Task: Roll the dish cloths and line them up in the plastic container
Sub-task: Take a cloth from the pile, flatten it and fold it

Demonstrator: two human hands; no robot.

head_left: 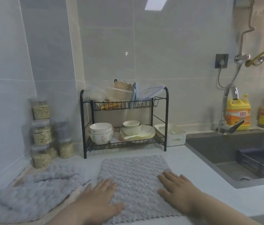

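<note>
Our left hand [98, 195] and right hand [176, 189] lie flat, fingers straight, apart on the spread grey dish cloth [134, 177]. More cloths [35, 192] heap left; the white plastic container [176, 138] stands between dish rack [166, 120] and sink [225, 148].

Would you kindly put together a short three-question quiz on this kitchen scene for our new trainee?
1. True or false: the spread dish cloth is already rolled.
2. The white plastic container stands: A) in the sink; B) right of the dish rack; C) on the top shelf.
3. Fill in: the left hand and right hand lie ____ on the cloth.
Key: 1 false; 2 B; 3 flat.
</note>
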